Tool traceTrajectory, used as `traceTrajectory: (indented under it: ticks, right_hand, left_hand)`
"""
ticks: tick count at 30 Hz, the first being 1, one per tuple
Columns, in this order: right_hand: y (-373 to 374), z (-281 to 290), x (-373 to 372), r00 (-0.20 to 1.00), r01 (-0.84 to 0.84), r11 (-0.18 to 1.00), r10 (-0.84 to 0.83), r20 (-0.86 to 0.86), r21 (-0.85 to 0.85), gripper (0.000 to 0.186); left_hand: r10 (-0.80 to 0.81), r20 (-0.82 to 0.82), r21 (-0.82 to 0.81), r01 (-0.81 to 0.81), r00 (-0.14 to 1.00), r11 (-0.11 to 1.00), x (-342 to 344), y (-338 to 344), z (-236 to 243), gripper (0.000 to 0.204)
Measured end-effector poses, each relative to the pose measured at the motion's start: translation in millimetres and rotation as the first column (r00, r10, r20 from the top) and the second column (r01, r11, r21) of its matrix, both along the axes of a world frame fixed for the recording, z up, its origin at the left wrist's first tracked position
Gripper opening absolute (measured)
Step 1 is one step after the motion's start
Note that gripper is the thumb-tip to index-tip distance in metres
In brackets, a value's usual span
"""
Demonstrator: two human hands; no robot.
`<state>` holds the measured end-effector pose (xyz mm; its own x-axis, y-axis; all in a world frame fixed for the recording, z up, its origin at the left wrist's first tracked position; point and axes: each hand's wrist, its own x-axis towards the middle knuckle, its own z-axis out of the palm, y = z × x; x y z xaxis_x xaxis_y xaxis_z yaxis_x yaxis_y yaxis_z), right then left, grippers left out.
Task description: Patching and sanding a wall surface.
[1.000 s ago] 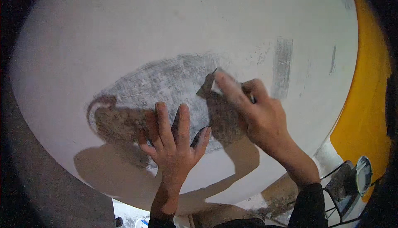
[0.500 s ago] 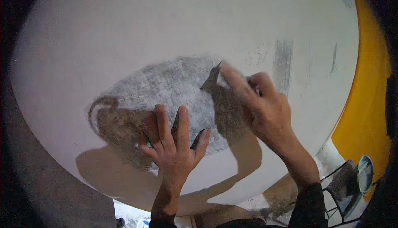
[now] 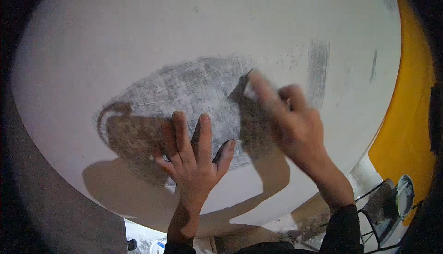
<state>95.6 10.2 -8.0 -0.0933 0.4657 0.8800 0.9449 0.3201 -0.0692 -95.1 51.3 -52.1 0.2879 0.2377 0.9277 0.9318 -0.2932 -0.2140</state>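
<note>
Grey scuffed patch [image 3: 184, 83] lies across the middle of a large white panel [image 3: 138, 28], under the person's hands. The left hand [image 3: 191, 166] rests on it, fingers spread apart. The right hand [image 3: 302, 129], partly blurred, has its fingers clamped on a small pale piece [image 3: 250, 91], mostly hidden, at the patch's right side. Farther right, a narrow grey strip [image 3: 318, 71] marks the panel.

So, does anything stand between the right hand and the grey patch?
Only the pale item in the right hand, too blurred to identify. Nothing else visible does; the left hand lies over the grey patch, farther left.
</note>
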Motion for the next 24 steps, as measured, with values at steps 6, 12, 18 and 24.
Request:
traceTrajectory:
  ticks: [6,12,18,24]
  right_hand:
    - [0.4,3.0,1.8,0.998,0.056,0.998,-0.056,-0.012,0.006,0.067]
    - [-0.6,3.4,3.3,1.0,0.004,1.0,-0.004,0.002,0.014,0.067]
    - [-1.5,6.4,7.7,0.995,-0.019,1.0,0.02,-0.094,0.01,0.07]
    - [2.6,-0.7,6.5,0.996,-0.052,0.998,0.054,-0.076,0.031,0.07]
  left_hand:
    - [0.004,-0.008,0.002,-0.004,1.0,1.0,-0.3,-0.3,0.8,0.065]
    - [-0.007,-0.013,0.036,0.008,1.0,0.999,-0.8,0.2,2.1,0.066]
    - [0.02,0.0,-0.012,-0.02,1.0,1.0,1.9,-2.1,1.3,0.066]
    - [-0.019,0.006,0.014,0.019,1.0,1.0,3.2,-0.1,0.7,0.067]
